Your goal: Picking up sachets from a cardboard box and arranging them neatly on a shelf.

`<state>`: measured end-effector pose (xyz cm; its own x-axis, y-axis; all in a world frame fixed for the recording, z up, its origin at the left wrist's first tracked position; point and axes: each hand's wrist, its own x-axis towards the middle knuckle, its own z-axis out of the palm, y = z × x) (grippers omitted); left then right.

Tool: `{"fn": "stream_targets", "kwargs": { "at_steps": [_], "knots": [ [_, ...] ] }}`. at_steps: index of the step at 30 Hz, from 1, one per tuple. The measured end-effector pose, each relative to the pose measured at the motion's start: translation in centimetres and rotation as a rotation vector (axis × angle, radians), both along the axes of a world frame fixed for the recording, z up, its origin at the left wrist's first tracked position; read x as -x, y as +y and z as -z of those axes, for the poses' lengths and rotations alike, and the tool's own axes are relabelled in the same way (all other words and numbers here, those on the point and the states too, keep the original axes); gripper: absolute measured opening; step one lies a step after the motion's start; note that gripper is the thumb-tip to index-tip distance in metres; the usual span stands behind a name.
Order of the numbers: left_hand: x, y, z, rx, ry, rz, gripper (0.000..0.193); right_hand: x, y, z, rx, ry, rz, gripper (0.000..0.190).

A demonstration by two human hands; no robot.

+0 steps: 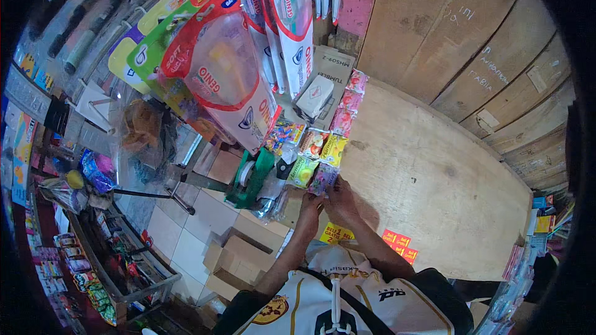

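Both of my hands meet at a purple soap packet (323, 178) at the near end of a group of packets on the wooden table. My left hand (313, 204) touches its near edge, and my right hand (340, 191) has its fingers at the right corner. A green Harmony soap packet (302, 172) lies left of it, a yellow one (334, 150) beyond it, and a red-and-white one (313, 143) beside the yellow. Pink packets (342, 122) continue in a row away from me. A green tape dispenser (251, 179) stands to the left.
Hanging Genio packs (223, 74) crowd the upper left. A white box (314, 97) rests on cardboard beyond the soaps. Red-and-yellow promotional cards (399, 244) lie at the table's near edge. A plank wall (465, 37) borders the far side; an opened cardboard box (247, 256) sits below left.
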<state>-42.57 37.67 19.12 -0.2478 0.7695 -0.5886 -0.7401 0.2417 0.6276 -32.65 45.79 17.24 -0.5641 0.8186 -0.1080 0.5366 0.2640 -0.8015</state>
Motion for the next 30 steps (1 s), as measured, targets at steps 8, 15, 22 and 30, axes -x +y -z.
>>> {"fn": "stream_targets", "kwargs": {
  "at_steps": [8, 15, 22, 30],
  "knots": [
    [-0.2, 0.1, -0.3, -0.057, 0.071, -0.031, 0.06, 1.8, -1.2, 0.1, 0.218, 0.016, 0.183, 0.046],
    [2.4, -0.9, 0.9, 0.011, 0.734, 0.176, 0.062, 2.0, -2.0, -1.1, 0.34, 0.325, 0.195, 0.056],
    [5.3, 1.5, 1.5, 0.085, 1.759, -0.097, 0.051, 2.1, -1.5, -1.0, 0.182, 0.263, 0.176, 0.059],
    [6.5, 3.0, 3.3, 0.18, 1.778, 0.209, 0.05, 2.7, -1.5, 3.6, -0.003, 0.142, 0.203, 0.059]
  ]
}}
